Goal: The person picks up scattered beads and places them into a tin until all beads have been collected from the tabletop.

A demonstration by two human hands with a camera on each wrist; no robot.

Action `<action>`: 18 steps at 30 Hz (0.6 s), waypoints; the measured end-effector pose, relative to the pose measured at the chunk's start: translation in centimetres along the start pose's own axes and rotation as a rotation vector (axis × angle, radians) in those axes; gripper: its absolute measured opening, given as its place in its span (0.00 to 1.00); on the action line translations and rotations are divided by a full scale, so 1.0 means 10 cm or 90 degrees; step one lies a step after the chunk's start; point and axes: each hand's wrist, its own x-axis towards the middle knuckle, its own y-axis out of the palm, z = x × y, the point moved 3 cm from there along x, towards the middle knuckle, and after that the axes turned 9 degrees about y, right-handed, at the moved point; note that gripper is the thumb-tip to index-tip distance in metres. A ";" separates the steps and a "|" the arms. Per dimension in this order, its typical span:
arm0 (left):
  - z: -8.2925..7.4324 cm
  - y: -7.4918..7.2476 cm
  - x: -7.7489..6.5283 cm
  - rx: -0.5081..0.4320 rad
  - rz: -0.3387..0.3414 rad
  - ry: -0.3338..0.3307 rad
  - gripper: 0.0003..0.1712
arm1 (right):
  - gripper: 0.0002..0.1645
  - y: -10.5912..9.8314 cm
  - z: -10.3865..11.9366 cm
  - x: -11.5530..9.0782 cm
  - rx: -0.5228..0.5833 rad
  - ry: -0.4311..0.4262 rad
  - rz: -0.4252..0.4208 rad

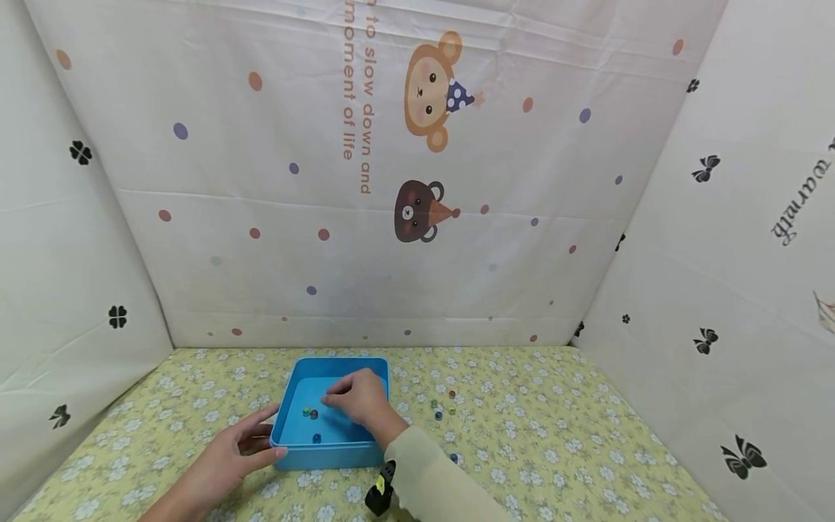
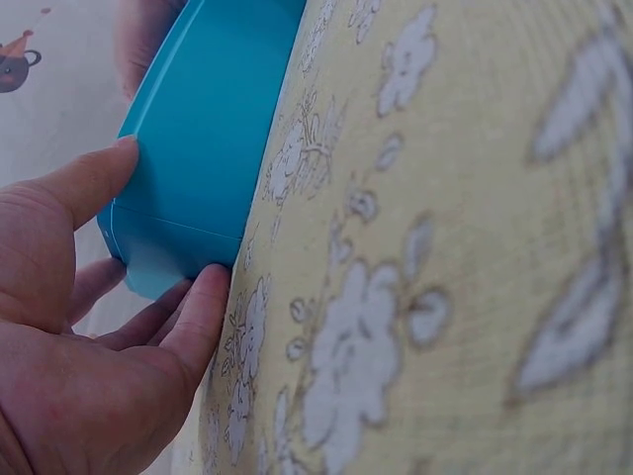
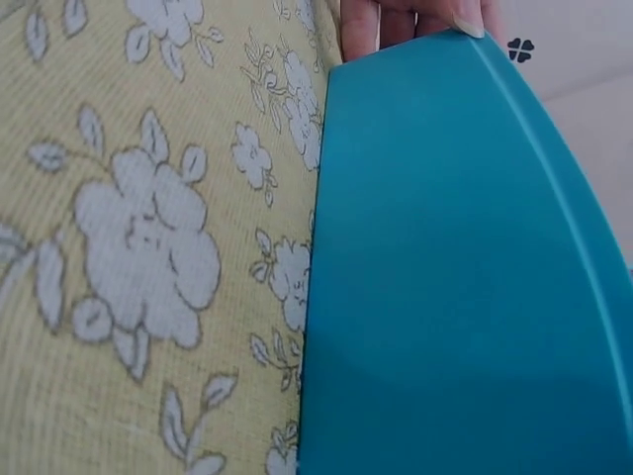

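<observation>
A blue square box [image 1: 326, 457] without a lid sits on the flowered cloth. My left hand [image 1: 228, 453] grips its near left corner, and in the left wrist view the thumb presses one wall while the fingers [image 2: 203, 317] lie along the adjoining one. Over the inside of the box is my right hand [image 1: 360, 399], thumb and fingertips brought together; I cannot tell whether they pinch something. Near the left inside lie a yellow-green marble [image 1: 306, 412] and a reddish marble [image 1: 314, 415]. A dark blue marble [image 1: 317, 438] lies closer to the front wall.
Right of the box, loose marbles lie on the cloth: brown [image 1: 452, 394], green [image 1: 434, 403], yellow [image 1: 453, 411] and blue [image 1: 438, 415]. Another blue marble [image 1: 454, 458] is nearer, beside the right sleeve [image 1: 437, 475]. Printed fabric walls [image 1: 365, 304] enclose the back and both sides.
</observation>
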 end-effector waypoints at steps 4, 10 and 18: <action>-0.01 0.01 -0.01 -0.003 -0.001 0.002 0.51 | 0.03 -0.02 -0.01 0.00 0.007 -0.021 -0.001; 0.01 0.01 0.00 -0.006 0.000 0.004 0.51 | 0.05 -0.08 0.01 -0.05 0.023 -0.052 0.014; 0.01 -0.01 0.02 0.008 -0.014 -0.002 0.50 | 0.08 -0.24 0.04 -0.15 0.063 -0.086 0.047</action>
